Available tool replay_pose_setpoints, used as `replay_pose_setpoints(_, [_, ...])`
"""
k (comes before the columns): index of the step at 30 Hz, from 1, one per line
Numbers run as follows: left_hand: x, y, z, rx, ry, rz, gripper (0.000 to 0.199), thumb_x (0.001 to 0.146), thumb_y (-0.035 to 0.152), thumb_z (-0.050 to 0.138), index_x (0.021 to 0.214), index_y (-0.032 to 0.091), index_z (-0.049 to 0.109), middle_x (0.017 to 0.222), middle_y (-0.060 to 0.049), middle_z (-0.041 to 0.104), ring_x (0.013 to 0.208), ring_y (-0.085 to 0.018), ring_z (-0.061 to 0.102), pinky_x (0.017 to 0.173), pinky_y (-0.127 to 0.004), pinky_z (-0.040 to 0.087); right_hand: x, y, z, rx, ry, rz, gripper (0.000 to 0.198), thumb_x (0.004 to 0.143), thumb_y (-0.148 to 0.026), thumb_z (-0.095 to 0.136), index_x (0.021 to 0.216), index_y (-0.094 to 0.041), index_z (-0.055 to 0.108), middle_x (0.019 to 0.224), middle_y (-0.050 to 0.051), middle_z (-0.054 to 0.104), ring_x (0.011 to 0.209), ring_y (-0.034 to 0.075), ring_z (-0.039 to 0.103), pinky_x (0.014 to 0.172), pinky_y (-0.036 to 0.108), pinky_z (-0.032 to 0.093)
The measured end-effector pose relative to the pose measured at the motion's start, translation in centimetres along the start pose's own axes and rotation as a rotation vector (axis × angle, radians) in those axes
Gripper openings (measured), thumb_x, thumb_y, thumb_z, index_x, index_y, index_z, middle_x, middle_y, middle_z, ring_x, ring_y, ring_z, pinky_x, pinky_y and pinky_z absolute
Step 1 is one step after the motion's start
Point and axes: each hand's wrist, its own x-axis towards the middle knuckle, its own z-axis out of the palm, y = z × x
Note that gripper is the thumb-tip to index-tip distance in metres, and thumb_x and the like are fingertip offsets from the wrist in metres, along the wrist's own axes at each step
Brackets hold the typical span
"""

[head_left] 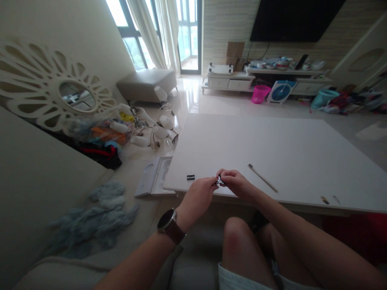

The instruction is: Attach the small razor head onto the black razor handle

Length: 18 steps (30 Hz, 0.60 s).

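My left hand [203, 189], with a watch on its wrist, and my right hand [237, 183] meet above the near edge of the white table [256, 145]. Between their fingertips they pinch a small shiny black-and-silver piece [219, 181]; its kind is too small to make out. Left of my hands, two short black strips [190, 177] lie on the tabletop. To the right rests a thin stick with a dark tip [262, 177], which looks like a toothbrush. Farther right are a small dark-and-tan piece [324, 200] and a clear sliver [336, 199].
An open white box [152, 177] sits on the floor by the table's left corner. Beyond it lie a chandelier with white shades [154, 131] and bagged items [109, 135]. Grey fluffy cloth [99, 213] covers floor at left. A pink basket [260, 94] stands across the room.
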Motion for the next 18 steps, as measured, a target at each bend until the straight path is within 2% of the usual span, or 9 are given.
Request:
replay_pose_setpoints(8, [-0.04, -0.1, 0.03, -0.008, -0.001, -0.006, 0.025, 0.096, 0.017, 0.054, 0.112, 0.025, 0.07, 0.105, -0.003, 0.075, 0.096, -0.02, 0.068, 0.082, -0.028, 0.046, -0.05, -0.1, 0.26, 0.009, -0.021, 0.003, 0.019, 0.076, -0.03, 0.076, 0.064, -0.016, 0.071, 0.084, 0.003, 0.056, 0.07, 0.013, 0.049, 0.067, 0.031, 0.035])
replay_pose_setpoints(18, [0.04, -0.23, 0.11, -0.018, -0.007, -0.015, 0.025, 0.097, 0.019, 0.052, 0.113, 0.025, 0.07, 0.105, -0.004, 0.075, 0.096, -0.02, 0.069, 0.082, -0.028, 0.047, 0.07, 0.23, 0.17, 0.017, -0.045, 0.014, 0.02, 0.078, -0.032, 0.075, 0.067, -0.016, 0.072, 0.083, 0.003, 0.057, 0.07, 0.013, 0.049, 0.065, 0.03, 0.035])
